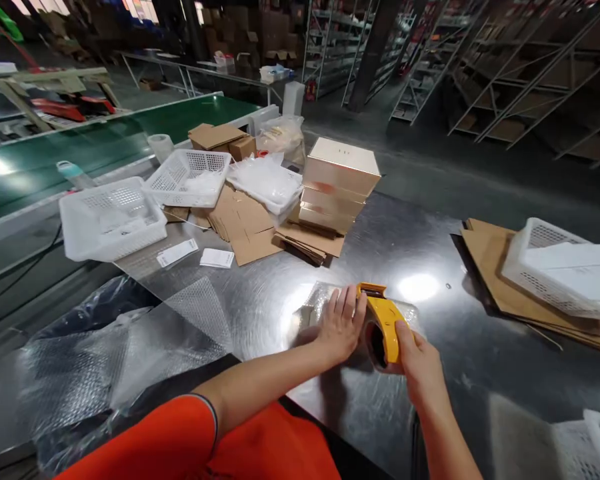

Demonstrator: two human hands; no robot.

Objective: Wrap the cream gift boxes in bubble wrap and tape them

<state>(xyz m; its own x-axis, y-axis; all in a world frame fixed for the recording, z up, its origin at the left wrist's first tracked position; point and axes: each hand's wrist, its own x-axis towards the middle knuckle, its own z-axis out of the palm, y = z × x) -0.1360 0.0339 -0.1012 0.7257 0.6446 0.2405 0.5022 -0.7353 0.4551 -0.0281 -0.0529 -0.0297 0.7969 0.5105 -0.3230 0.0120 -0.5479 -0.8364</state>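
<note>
- While you are leaning over the shiny steel worktable (260, 307), your left hand (341, 325) is lying flat, fingers together and stretched out, pressing on a small item wrapped in clear bubble wrap (320, 308).
- Your right hand (416, 360) is clamping around a yellow plastic tape dispenser (384, 323), fingers wrapped over its handle, with the dispenser sitting on the wrapped item just beside your left fingertips.
- The wrapped bundle is lying near the table's middle, close to your body, with a bright lamp glare on the steel just to its right.
- A loose sheet of clear bubble wrap (130, 347) is spreading over the table's left near corner, well apart from your hands.
- A stack of cream rectangular cardboard boxes (337, 187) is standing behind the bundle, sitting on flat brown cardboard sheets (250, 227).
- Two white perforated plastic baskets (111, 219) are sitting at the far left, one behind the other, with small white paper labels (217, 257) lying in front of them.
- A pile of clear plastic bags (266, 181) is resting between the baskets and the cream boxes.
- Another white mesh basket (560, 267) is sitting on brown cardboard at the far right edge.
- A green conveyor belt (95, 143) is running past the table on the left.
- Your orange sleeve (180, 433) is showing at the bottom.
</note>
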